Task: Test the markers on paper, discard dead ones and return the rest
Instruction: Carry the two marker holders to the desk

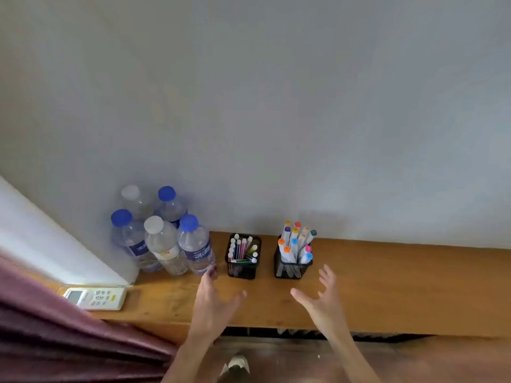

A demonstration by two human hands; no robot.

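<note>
While nothing is yet in hand, the markers stand in two black mesh holders at the far edge of the tabletop (387, 286), against the wall: the left holder (242, 257) carries thin pens with white caps, and the right holder (292, 259) carries thick white markers (294, 241) with coloured caps in orange, blue, pink, purple and red. The left hand (213, 302) hovers just near of the left holder with fingers spread and thumb out, holding nothing; the right hand (320, 297) hovers near the right holder, fingers likewise spread and lightly bent, empty. No paper shows anywhere in view, so testing has, by my judgement, not begun.

The holders look light and top-heavy with tall markers; a careless grab could tip one and scatter its contents; the left hand's fingertips sit very close to the nearest water bottle (195, 244), and a sideways brush might topple it into the cluster of five bottles.

The tabletop is a narrow orange-brown wooden ledge under a plain grey wall; a white remote control (95, 298) lies at its near left; a reddish curtain (55, 341) hangs at the left edge.
</note>
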